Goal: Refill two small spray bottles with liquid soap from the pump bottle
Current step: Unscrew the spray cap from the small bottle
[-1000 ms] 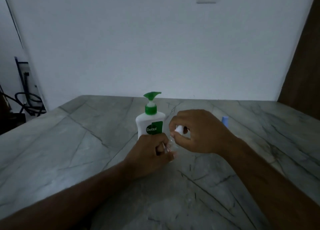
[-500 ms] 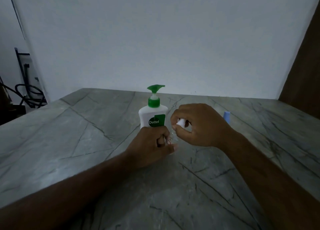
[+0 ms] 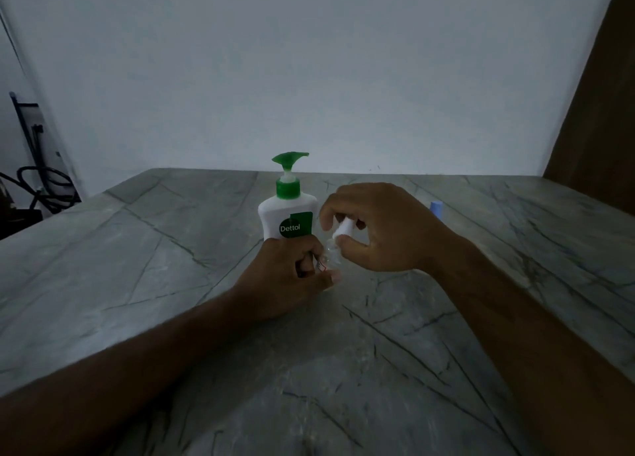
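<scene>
A white pump bottle (image 3: 288, 215) with a green pump head and a Dettol label stands upright at the middle of the marble table (image 3: 137, 249). Just in front of it my left hand (image 3: 288, 276) is wrapped around a small clear spray bottle (image 3: 330, 253), holding it on the table. My right hand (image 3: 374, 228) pinches the bottle's white spray cap (image 3: 343, 230) between thumb and fingers; the cap looks tilted. A second small bottle, light blue (image 3: 435, 208), peeks out behind my right wrist, mostly hidden.
A plain white wall rises behind the table's far edge. A dark wooden panel (image 3: 598, 111) stands at the right. Black cables and a metal frame (image 3: 37, 180) sit beyond the table's left edge.
My hands stay on the small spray bottle. The white cap in my right fingers has turned and tilted slightly. The camera view has shifted a little.
</scene>
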